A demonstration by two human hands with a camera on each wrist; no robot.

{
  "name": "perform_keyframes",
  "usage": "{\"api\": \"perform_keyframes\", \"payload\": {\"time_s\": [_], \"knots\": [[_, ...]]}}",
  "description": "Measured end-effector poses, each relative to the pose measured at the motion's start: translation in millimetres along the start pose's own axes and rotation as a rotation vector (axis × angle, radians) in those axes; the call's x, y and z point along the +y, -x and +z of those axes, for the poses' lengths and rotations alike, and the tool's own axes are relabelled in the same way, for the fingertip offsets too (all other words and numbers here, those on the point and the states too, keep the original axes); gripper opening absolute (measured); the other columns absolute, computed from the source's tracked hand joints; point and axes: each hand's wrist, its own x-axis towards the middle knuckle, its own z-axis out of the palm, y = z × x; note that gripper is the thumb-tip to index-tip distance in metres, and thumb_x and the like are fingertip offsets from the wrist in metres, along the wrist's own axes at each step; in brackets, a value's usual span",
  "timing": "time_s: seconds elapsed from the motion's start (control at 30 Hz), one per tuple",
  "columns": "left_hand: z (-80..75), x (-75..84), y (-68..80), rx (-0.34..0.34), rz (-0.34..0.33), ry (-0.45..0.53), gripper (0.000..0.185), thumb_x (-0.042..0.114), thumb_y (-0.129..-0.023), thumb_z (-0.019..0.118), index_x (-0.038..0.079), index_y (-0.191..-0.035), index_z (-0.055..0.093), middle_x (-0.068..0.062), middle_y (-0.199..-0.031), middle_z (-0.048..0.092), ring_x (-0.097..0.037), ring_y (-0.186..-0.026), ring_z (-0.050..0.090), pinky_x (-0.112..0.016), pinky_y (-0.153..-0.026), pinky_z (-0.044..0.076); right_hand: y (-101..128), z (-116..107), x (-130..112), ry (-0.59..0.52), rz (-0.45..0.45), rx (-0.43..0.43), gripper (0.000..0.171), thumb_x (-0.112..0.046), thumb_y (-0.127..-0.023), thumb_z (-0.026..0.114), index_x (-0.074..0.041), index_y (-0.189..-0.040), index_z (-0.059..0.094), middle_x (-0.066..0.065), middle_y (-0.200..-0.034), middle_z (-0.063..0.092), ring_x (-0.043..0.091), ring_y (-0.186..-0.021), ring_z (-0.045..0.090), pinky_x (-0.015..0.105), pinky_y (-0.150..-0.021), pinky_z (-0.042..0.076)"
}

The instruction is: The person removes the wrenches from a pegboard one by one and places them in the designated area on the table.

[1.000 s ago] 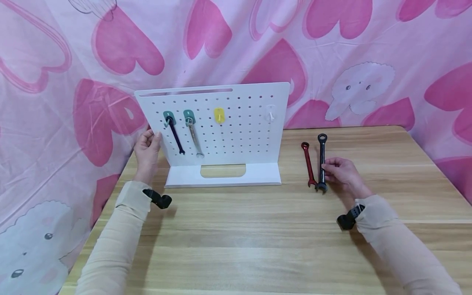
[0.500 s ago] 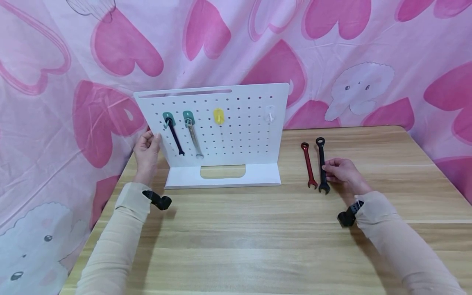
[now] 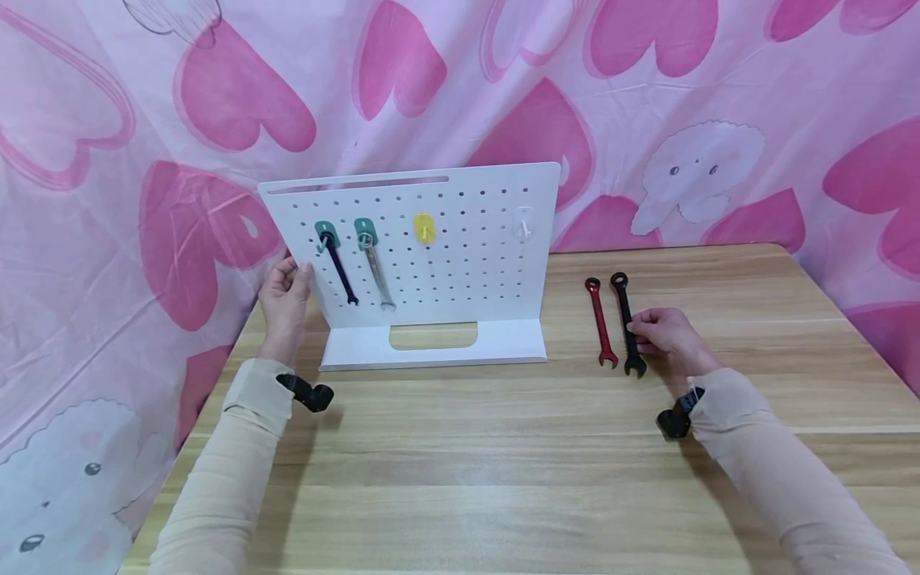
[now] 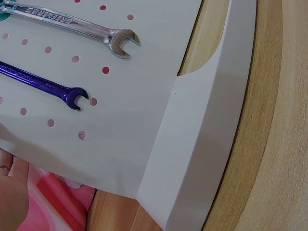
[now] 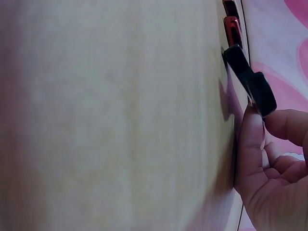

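With thumb and fingertips my right hand [image 3: 668,334] pinches the shank of a black combination wrench [image 3: 622,303], ring end pointing away. The right wrist view shows its ring end tilted off the wood, above the thumb. A red combination wrench [image 3: 600,323] lies just left of it on the table. My left hand [image 3: 283,302] grips the left edge of a white pegboard [image 3: 467,271], thumb at the front, fingers partly hidden behind. From green hooks on the board hang a purple wrench [image 4: 45,86] and a chrome wrench [image 4: 82,29].
A yellow hook [image 3: 424,228] and a clear hook [image 3: 524,224] on the pegboard hold nothing. The board's foot rests on the wooden table [image 3: 460,463]. Behind the table hangs a pink curtain [image 3: 402,64] with hearts.
The black wrench has turned in my right hand: its ring end swung left and nearer, its open end slightly right, away from the red wrench. My left hand stays at the board.
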Motion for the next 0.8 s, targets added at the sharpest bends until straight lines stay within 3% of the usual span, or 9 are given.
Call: {"api": "perform_keyframes", "payload": {"time_s": [0.33,0.8], "knots": [[1.2,0.4,0.0,0.003,0.002,-0.004,0.016,0.023,-0.087,0.067,0.018,-0.102,0.063,0.006,-0.090,0.058,-0.007,-0.082,0.047,-0.016,-0.070,0.043,-0.5,1.2,0.4,0.069,-0.019,0.009,0.033,-0.009,-0.096,0.048,0.013,-0.120,0.044,-0.008,-0.079,0.057,-0.001,-0.068,0.056,0.019,-0.065,0.053],[0.7,-0.5,-0.1,0.011,0.018,0.012,0.012,0.021,-0.088,0.066,0.019,-0.099,0.063,0.006,-0.090,0.060,-0.006,-0.081,0.048,-0.016,-0.068,0.043,1.5,4.7,-6.2,0.202,0.005,0.038,0.033,-0.013,-0.097,0.048,0.010,-0.120,0.048,0.014,-0.104,0.056,0.007,-0.073,0.056,0.022,-0.067,0.053]]}}
